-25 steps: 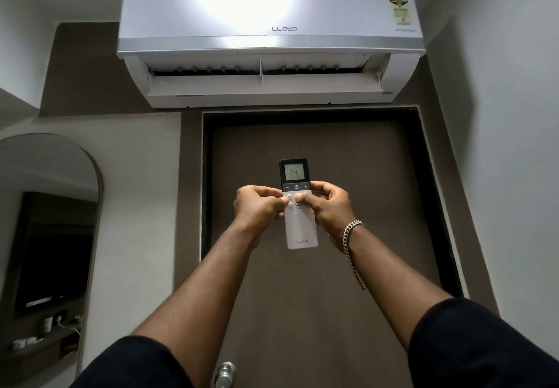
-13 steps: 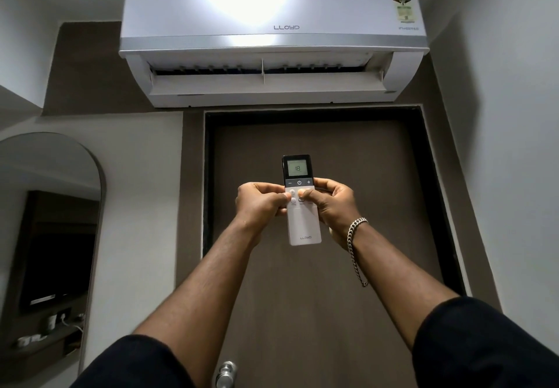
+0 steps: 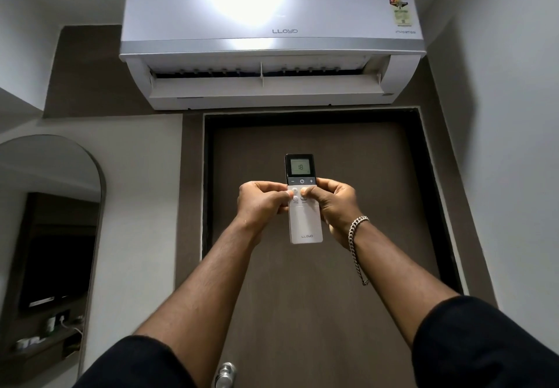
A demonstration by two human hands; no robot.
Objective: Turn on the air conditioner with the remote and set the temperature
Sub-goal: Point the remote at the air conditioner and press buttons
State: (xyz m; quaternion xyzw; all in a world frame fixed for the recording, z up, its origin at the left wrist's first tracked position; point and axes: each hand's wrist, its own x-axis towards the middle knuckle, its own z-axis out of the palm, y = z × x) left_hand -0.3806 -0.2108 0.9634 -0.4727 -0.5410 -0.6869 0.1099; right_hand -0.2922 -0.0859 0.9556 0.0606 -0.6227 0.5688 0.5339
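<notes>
A white wall air conditioner hangs above the door, its lower flap swung open. I hold a slim white remote upright in front of the door, pointed up at the unit. Its dark top has a lit screen showing 18. My left hand grips the remote's left edge, thumb on the round buttons. My right hand grips the right edge, thumb resting on the buttons below the plus key. A silver chain bracelet hangs on the right wrist.
A brown door in a dark frame fills the wall ahead, its metal handle at the bottom edge. An arched mirror stands at the left, reflecting a shelf. A plain grey wall runs close on the right.
The remote's screen went from 24 to 18 between the first and second frame. Both hands and the remote rose slightly and drifted right; the grip is unchanged.
</notes>
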